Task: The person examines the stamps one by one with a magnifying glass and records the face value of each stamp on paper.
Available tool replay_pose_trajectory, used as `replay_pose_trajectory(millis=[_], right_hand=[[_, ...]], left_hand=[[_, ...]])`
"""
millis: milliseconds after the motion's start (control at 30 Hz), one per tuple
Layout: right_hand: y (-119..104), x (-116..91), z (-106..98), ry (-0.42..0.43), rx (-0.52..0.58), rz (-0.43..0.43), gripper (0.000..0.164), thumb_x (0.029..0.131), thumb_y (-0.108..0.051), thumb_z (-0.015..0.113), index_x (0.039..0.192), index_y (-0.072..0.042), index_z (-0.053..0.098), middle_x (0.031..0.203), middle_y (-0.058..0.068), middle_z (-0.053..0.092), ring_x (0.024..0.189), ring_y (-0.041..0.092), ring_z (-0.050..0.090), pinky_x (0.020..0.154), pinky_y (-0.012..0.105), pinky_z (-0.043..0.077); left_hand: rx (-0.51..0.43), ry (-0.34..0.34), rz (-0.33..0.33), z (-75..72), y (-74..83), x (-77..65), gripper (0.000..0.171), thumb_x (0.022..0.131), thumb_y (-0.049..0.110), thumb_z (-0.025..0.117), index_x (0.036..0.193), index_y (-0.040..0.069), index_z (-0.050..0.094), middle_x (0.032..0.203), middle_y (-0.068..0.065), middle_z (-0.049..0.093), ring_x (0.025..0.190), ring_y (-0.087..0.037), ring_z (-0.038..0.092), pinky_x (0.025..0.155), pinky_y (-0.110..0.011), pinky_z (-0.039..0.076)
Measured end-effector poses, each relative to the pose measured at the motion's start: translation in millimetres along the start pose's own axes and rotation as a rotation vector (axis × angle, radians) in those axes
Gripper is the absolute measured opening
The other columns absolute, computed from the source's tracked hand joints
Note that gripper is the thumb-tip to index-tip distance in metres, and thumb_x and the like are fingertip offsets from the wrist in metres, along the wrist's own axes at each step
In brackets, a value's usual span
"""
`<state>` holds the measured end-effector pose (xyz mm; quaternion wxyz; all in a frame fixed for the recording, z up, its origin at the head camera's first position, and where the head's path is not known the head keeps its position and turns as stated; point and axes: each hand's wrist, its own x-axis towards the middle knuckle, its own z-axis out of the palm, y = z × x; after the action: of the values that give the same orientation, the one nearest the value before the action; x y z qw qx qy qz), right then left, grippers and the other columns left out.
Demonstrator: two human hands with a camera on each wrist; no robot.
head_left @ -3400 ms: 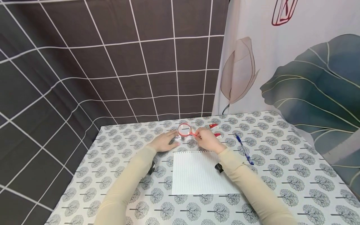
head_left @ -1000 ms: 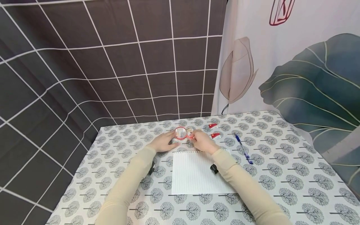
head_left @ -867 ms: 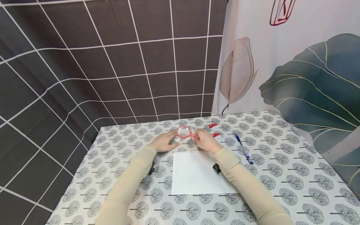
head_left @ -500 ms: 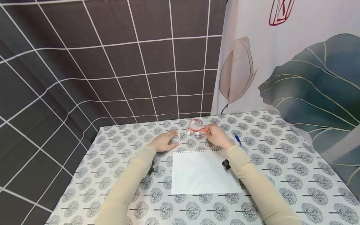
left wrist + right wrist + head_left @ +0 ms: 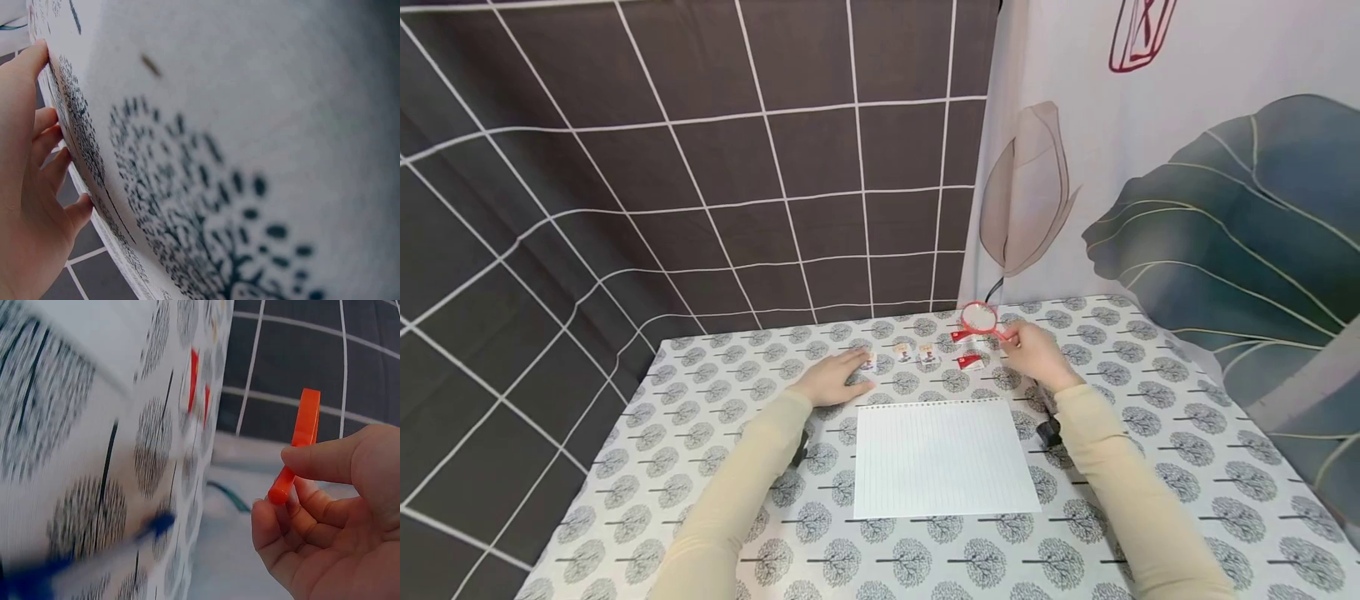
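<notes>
A red-rimmed magnifying glass is raised off the table at the back, its lens partly over one red-and-white card. My right hand pinches its handle between thumb and fingers, as the right wrist view shows. A second red-and-white card lies just in front. My left hand rests on the tabletop with its fingers extended, and the fingertips touch a small picture card and cover part of it. Two more picture cards, one left and one right, lie between the hands.
A lined sheet of paper lies in front of the cards, between my forearms. The blue pen lies beneath my right wrist, mostly hidden in the head view. Dark gridded cloth hangs behind the patterned tabletop.
My right hand has carried the magnifying glass rightward, from beside my left fingertips, past the picture cards, to the red-and-white cards. My left hand has stayed in place.
</notes>
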<state>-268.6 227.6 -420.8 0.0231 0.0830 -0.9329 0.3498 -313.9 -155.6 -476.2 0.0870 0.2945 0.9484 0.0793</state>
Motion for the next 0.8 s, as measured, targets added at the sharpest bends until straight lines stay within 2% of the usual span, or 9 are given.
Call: replay_pose_trajectory(millis=[233, 500, 700, 800], right_hand=[[22, -11, -22, 0.056, -0.038, 0.008, 0.021, 0.098, -0.004, 0.056, 0.109, 0.013, 0.058, 0.09, 0.02, 0.064, 0.068, 0.023, 0.056, 0.059, 0.032, 0.048], [50, -23, -39, 0.077, -0.05, 0.051, 0.025, 0.098, -0.005, 0.057, 0.111, 0.016, 0.057, 0.09, 0.022, 0.063, 0.067, 0.022, 0.057, 0.055, 0.031, 0.048], [66, -34, -49, 0.11, -0.064, 0.081, 0.019, 0.098, -0.006, 0.053, 0.104, 0.012, 0.056, 0.081, 0.016, 0.059, 0.066, 0.023, 0.052, 0.057, 0.033, 0.043], [73, -38, -52, 0.121, -0.072, 0.089, 0.022, 0.098, -0.006, 0.052, 0.107, 0.014, 0.056, 0.083, 0.016, 0.06, 0.067, 0.023, 0.052, 0.057, 0.032, 0.043]], left_hand=[[0.006, 0.007, -0.002, -1.6, 2.7, -1.6, 0.079, 0.1, 0.062, 0.044, 0.159, 0.011, 0.033, 0.165, -0.006, 0.026, 0.15, -0.027, 0.027, 0.122, -0.048, 0.024], [0.004, 0.012, -0.015, -1.7, 6.1, -4.4, 0.077, 0.1, 0.06, 0.045, 0.158, 0.011, 0.033, 0.166, -0.006, 0.025, 0.15, -0.027, 0.027, 0.122, -0.049, 0.024], [0.005, 0.011, -0.015, -0.9, 4.2, -2.7, 0.078, 0.1, 0.061, 0.045, 0.159, 0.011, 0.032, 0.166, -0.006, 0.025, 0.151, -0.027, 0.026, 0.122, -0.049, 0.023], [0.006, 0.012, -0.012, -0.6, 3.8, -2.3, 0.079, 0.1, 0.062, 0.044, 0.159, 0.011, 0.032, 0.166, -0.006, 0.025, 0.151, -0.027, 0.026, 0.122, -0.05, 0.023]])
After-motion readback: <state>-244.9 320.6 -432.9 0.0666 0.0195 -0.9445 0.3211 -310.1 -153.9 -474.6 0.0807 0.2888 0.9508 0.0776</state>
